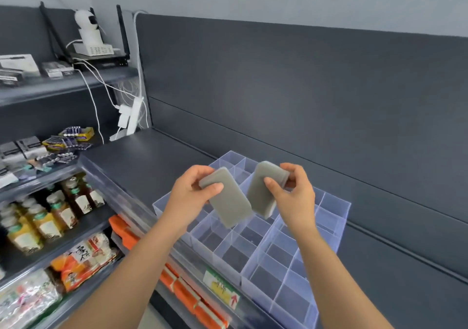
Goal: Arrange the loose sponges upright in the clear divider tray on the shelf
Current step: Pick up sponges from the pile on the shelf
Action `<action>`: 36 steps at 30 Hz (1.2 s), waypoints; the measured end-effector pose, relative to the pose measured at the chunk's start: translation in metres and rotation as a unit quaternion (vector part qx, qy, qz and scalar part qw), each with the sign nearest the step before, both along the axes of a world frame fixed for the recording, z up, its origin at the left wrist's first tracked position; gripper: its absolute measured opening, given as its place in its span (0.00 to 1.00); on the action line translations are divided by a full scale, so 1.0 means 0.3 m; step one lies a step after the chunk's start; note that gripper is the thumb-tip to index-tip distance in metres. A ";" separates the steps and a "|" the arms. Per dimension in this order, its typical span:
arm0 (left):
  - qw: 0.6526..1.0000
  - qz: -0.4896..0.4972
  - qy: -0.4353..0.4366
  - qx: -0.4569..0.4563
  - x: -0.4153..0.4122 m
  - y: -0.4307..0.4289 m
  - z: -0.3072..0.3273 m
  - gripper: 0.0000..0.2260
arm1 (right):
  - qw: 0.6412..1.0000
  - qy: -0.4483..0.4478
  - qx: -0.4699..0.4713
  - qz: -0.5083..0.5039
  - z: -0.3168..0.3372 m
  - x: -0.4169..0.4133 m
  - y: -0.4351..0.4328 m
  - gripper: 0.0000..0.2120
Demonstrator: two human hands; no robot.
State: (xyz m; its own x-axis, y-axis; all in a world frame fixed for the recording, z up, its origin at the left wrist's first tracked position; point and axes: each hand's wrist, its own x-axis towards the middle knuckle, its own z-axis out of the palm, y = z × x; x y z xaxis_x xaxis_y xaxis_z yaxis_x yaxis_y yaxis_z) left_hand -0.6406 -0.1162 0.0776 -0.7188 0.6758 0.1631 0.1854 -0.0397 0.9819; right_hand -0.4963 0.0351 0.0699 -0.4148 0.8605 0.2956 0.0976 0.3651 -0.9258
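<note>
Nearest, beneath both grips: clear divider tray [255, 293] on the dark shelf [141, 161], no sponge visible in any compartment. Left grip [192, 194]: curled round the upper end of a grey sponge [226, 202], thumb across its face, lower end slanting toward the right grip [295, 197]. Right grip: pinching a second grey sponge [262, 192] near its top, long side almost vertical, over the middle compartments. Advised: turn each sponge on edge, square it to the dividers, lower one at a time, release only once seated between walls. Beyond the grips: far tray cells, then the back panel [304, 100].
</note>
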 end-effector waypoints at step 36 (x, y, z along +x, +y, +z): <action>0.948 -0.194 0.248 -0.048 -0.720 0.635 -0.077 0.14 | 0.915 -0.329 0.120 -0.199 -0.176 -0.593 0.306 0.14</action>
